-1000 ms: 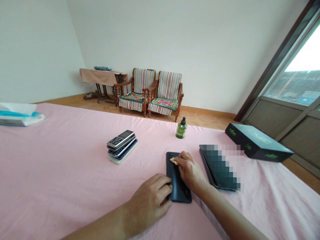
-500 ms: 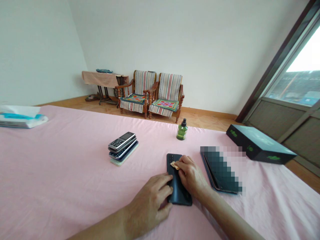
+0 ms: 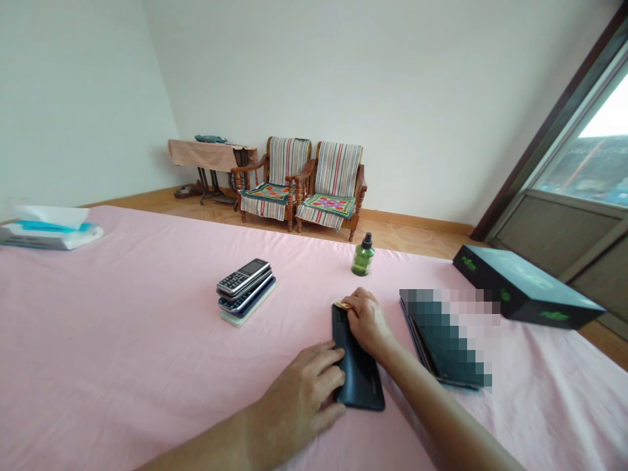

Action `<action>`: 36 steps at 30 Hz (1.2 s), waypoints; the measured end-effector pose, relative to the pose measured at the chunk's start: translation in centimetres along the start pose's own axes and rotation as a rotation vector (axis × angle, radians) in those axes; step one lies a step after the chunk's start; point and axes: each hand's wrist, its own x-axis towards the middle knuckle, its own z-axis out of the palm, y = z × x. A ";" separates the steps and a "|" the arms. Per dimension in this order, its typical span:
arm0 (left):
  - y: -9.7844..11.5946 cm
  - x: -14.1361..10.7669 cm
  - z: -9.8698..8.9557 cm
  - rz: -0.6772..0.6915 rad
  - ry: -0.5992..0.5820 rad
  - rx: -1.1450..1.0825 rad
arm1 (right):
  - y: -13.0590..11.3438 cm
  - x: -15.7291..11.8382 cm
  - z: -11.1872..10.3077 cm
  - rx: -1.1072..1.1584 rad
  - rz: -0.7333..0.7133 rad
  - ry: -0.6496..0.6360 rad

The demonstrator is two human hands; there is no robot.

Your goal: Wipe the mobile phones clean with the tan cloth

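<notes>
A dark smartphone lies back up on the pink cloth, its camera end pointing away from me. My left hand holds it along the left edge, fingertips on its back and thumb by the near left corner. At the far end, my right hand is closed on a small folded yellowish cloth, pressed to the phone's top edge by the camera. Most of the cloth is hidden under the fingers. To the right lies a dark stack of flat devices, partly blurred out by pixel blocks.
A stack of phones with a keypad phone on top sits left of centre. Behind my right hand stands a green spray bottle. A black box is at the right, a tissue pack at the far left. Two chairs stand beyond.
My right hand has slid the cloth from the camera area up to the phone's top edge. My left hand keeps its place on the phone. The view has shifted slightly.
</notes>
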 end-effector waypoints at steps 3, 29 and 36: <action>0.0 0.0 0.0 -0.001 -0.007 -0.001 | 0.0 0.3 0.1 0.010 -0.021 -0.018; 0.1 0.1 -0.1 -0.026 -0.045 0.034 | -0.6 0.4 -0.8 -0.102 -0.164 -0.135; 0.2 0.1 -0.3 -0.040 -0.055 0.021 | -1.8 0.3 -1.9 -0.191 -0.264 -0.222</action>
